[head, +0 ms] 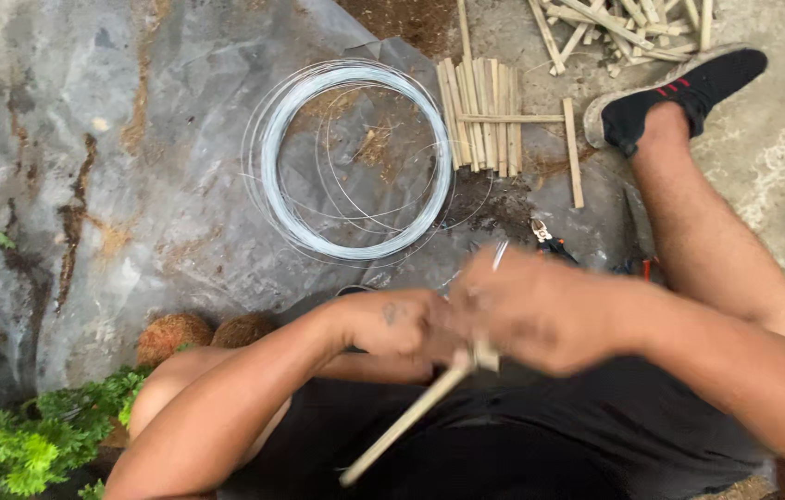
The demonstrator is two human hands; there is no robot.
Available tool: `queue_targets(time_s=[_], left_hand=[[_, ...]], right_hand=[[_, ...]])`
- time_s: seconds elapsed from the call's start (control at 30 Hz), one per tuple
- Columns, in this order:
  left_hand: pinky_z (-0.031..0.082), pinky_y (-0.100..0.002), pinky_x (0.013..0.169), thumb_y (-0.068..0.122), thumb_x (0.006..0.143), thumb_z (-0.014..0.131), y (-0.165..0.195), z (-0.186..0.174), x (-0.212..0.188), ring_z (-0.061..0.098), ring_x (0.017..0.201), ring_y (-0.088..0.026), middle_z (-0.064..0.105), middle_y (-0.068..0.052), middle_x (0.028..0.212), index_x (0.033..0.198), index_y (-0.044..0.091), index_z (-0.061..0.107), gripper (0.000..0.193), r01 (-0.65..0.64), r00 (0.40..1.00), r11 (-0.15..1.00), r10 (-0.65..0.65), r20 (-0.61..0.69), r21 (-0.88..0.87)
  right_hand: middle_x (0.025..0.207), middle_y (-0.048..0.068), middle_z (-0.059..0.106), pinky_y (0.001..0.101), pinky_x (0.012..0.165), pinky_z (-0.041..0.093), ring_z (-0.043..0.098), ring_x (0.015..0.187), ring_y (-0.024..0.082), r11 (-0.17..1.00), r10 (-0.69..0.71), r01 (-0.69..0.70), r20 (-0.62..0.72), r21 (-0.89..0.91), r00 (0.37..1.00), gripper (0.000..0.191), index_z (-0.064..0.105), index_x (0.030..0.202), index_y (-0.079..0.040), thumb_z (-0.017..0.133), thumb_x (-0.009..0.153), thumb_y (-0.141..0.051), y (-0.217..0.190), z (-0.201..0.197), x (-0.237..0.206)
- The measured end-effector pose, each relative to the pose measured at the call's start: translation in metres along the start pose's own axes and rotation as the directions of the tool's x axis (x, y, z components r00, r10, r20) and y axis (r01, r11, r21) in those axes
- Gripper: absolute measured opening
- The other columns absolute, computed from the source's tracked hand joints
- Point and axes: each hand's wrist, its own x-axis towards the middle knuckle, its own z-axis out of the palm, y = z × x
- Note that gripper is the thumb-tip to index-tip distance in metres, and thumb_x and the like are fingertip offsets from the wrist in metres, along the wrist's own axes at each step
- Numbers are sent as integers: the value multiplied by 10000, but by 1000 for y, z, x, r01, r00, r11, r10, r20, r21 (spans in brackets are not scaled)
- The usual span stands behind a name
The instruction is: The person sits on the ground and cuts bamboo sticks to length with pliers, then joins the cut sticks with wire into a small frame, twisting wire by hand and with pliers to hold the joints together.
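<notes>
**Hands working a stick over the lap**

A pale stick (411, 421) is slanting across the lap, its upper end gripped where both hands are meeting. The left hand (392, 324) is closing around it; the right hand (527, 310), blurred, is pressing in beside, pinching thin wire (500, 255). Beyond, pliers (550, 243) are lying on the grey sheet (133, 139), then a wire coil (355, 157) and cut sticks (485, 116).

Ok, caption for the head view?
Both hands, left and right, grip a bamboo stick above a wire coil and cut slats.
</notes>
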Motion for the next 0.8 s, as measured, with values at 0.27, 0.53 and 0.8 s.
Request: queue_targets(time_s=[0.27, 0.53, 0.8], left_hand=[[355, -379, 540, 367, 958, 670, 6, -23, 3, 419, 584, -136, 492, 15, 646, 1112, 74, 789, 352, 232, 751, 926, -365, -550, -298], [491, -372, 618, 375, 936, 628, 13, -36, 0, 588, 637, -166, 648, -71, 685, 1053, 45, 764, 375, 395, 718, 918, -284, -635, 36], [526, -402, 698, 393, 893, 650, -9, -54, -4, 678, 715, -251, 744, -151, 786, 1050, 85, 789, 372, 421, 805, 894, -292, -517, 152]], right_hand=[[1105, 181, 722, 428, 927, 551, 695, 1036, 349, 356, 784, -928, -575, 109, 233, 306, 708, 1193, -47, 674, 1032, -305, 133, 28, -85], [1275, 281, 572, 501, 968, 496, 589, 1169, 446, -101, 933, -970, -360, -219, -15, 847, 519, 1345, -3, 883, 685, -389, 132, 72, -106], [1101, 186, 711, 414, 912, 537, 693, 1059, 334, 160, 987, -640, -140, 752, 83, 391, 680, 1178, 29, 696, 857, -195, 128, 73, -105]])
